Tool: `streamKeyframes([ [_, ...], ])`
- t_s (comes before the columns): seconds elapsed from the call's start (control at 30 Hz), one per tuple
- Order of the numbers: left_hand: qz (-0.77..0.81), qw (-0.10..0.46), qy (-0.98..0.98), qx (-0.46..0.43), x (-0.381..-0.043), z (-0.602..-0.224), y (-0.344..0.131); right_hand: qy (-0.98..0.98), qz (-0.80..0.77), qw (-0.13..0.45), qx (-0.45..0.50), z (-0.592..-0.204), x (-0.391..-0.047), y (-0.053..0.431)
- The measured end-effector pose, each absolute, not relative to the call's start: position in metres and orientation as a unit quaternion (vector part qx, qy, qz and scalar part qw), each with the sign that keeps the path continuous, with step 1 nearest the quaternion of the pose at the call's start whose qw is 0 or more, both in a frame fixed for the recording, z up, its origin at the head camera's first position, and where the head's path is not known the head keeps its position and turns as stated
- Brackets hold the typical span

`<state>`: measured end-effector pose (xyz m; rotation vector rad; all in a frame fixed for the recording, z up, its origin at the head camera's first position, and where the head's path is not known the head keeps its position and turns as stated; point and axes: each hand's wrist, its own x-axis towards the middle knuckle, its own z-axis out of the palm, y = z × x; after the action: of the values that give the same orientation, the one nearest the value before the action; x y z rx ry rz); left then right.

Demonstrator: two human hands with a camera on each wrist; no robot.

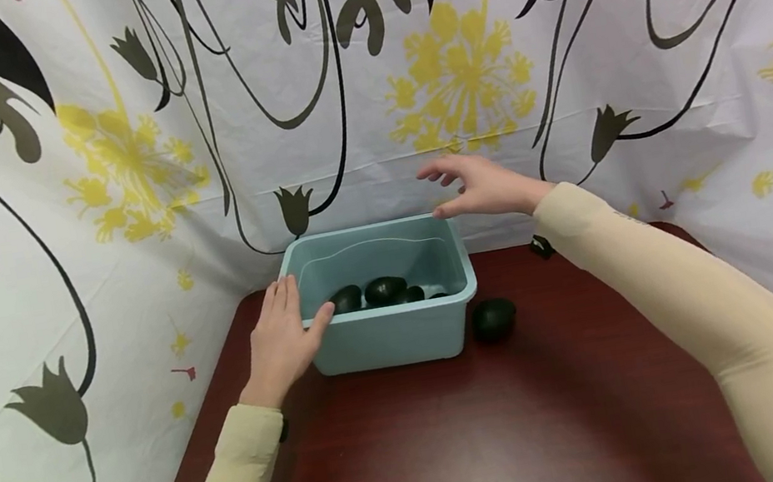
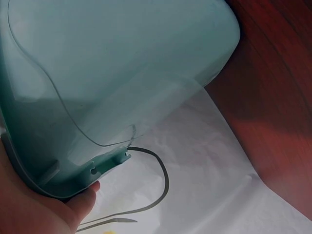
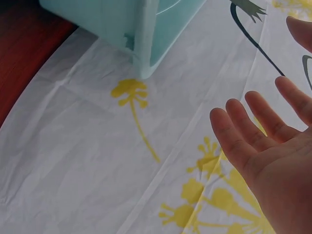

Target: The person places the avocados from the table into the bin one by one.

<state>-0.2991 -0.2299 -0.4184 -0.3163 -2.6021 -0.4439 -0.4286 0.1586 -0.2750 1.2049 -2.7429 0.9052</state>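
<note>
A light teal plastic bin [image 1: 387, 339] stands upright on the table, with several dark green avocados [image 1: 385, 290] lying inside, partly hidden by its front wall. One more avocado [image 1: 494, 319] lies on the table just right of the bin. My left hand [image 1: 283, 342] rests on the bin's front left corner, fingers extended along the left rim and thumb over the front rim. The left wrist view shows that hand at the rim, mostly hidden behind the wall. Raised near the bin's back right corner, my right hand [image 1: 475, 186] has spread, slightly bent fingers and an empty palm.
The dark red-brown table [image 1: 419, 446] extends toward me in front of the bin. A white cloth [image 1: 370, 134] printed with flowers hangs close behind the bin and along both sides of the table.
</note>
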Motion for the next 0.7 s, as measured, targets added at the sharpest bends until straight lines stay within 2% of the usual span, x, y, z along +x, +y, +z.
streamKeyframes([
  [0.47, -0.162, 0.235, -0.951, -0.114, -0.299, -0.418, -0.231, -0.893, 0.255, 0.018, 0.371, -0.299, -0.412, 0.192],
  [0.7, -0.162, 0.241, -0.950, -0.118, -0.299, -0.418, -0.230, -0.898, 0.257, -0.017, 0.355, -0.330, -0.409, 0.211],
])
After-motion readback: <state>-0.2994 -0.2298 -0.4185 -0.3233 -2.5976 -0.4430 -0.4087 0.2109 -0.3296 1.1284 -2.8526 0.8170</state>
